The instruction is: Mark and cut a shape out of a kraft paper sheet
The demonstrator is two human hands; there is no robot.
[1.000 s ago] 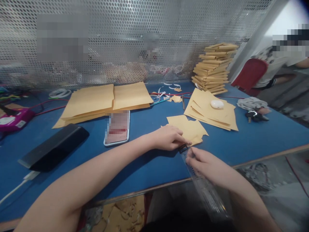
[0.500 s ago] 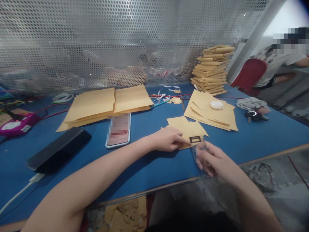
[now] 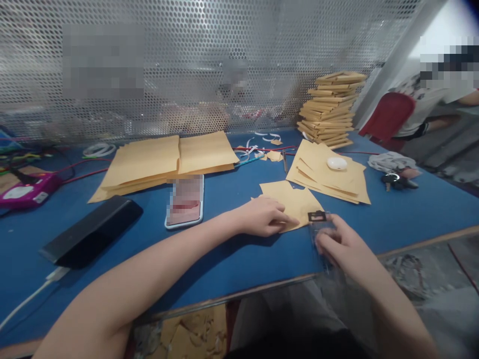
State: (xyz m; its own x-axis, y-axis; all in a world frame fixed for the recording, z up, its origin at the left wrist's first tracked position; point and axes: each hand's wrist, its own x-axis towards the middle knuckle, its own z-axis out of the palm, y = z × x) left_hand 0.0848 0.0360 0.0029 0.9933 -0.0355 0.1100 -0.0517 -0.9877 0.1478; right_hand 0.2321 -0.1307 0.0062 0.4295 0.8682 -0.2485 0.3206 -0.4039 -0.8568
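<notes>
My left hand [image 3: 262, 215] rests on the blue table [image 3: 239, 249] with its fingers pinched on the near edge of a small kraft-paper envelope [image 3: 295, 199]. My right hand [image 3: 339, 244] is closed on a clear plastic sleeve with a black hanger tab [image 3: 317, 222], held just right of the envelope's near corner. The sleeve's lower part is hidden under my fingers.
A phone [image 3: 185, 200] and a black power bank [image 3: 92, 230] lie to the left. Kraft envelope piles sit at back centre [image 3: 164, 155] and right [image 3: 329, 172], with a white puck [image 3: 337, 163] on the right one. A tall envelope stack [image 3: 331, 109], keys [image 3: 396, 179], seated person [image 3: 422, 107].
My right hand moved the plastic sleeve up and to the right, from below the envelope's near edge to beside its corner. My left hand stayed on the envelope.
</notes>
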